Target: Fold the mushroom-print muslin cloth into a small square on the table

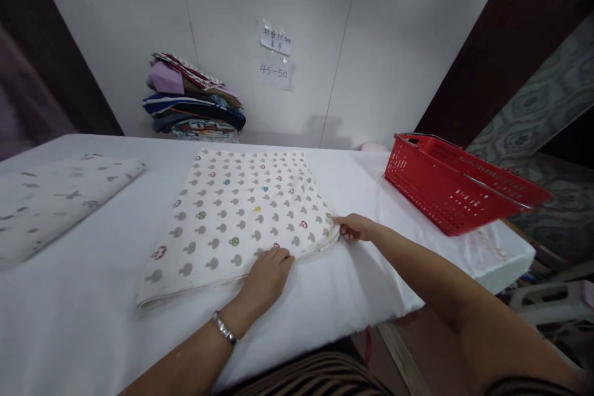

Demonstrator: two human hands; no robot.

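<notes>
A folded white cloth (pixel 250 223) printed with grey and a few coloured mushrooms lies spread on the white-covered table. Its near edge shows stacked layers. My right hand (pixel 356 227) pinches the cloth's near right corner, which is slightly raised and curved. At the middle of the near edge, my left hand (pixel 271 272) is closed on the cloth, its fingertips partly hidden from me. A silver bracelet (pixel 224 328) circles my left wrist.
Another folded white cloth (pixel 55 198) with a dark print lies at the left. A stack of folded fabrics (pixel 195 102) rises by the back wall. A red plastic basket (pixel 445 185) stands at the table's right side. Paper signs (pixel 277 71) hang on the wall.
</notes>
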